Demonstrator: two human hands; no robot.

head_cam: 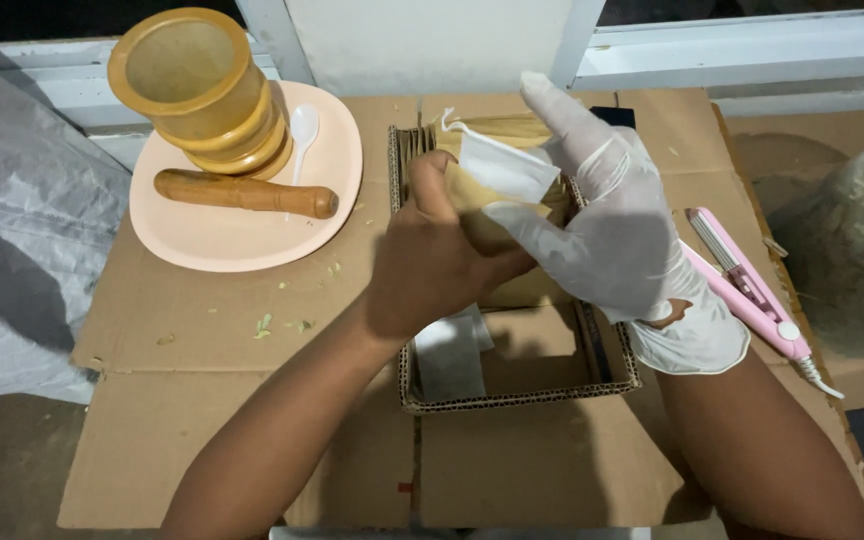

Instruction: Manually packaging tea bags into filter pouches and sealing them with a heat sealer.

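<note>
A small white filter bag (507, 165) with a brownish pouch behind it is held above a shallow corrugated cardboard tray (512, 398). It is pinched by the bare left hand (432, 265), whose fingers are curled shut around its lower edge, apparently so that it is kept steady. The gloved right hand (617, 235) is laid against its far side with the fingers spread and the index finger raised, so nothing is gripped by it; the bag seems merely to be propped from behind. More flat white bags (449, 355) are seen lying inside the tray. The tray rests on flattened cardboard (202, 330) covering the surface, presumably as protection. To the left, a peach plate (252, 245) carries a wooden mortar (197, 90), a wooden pestle (244, 192) and a white plastic spoon (303, 130). To the right, a pink handheld sealer (747, 290) is placed within reach.
</note>
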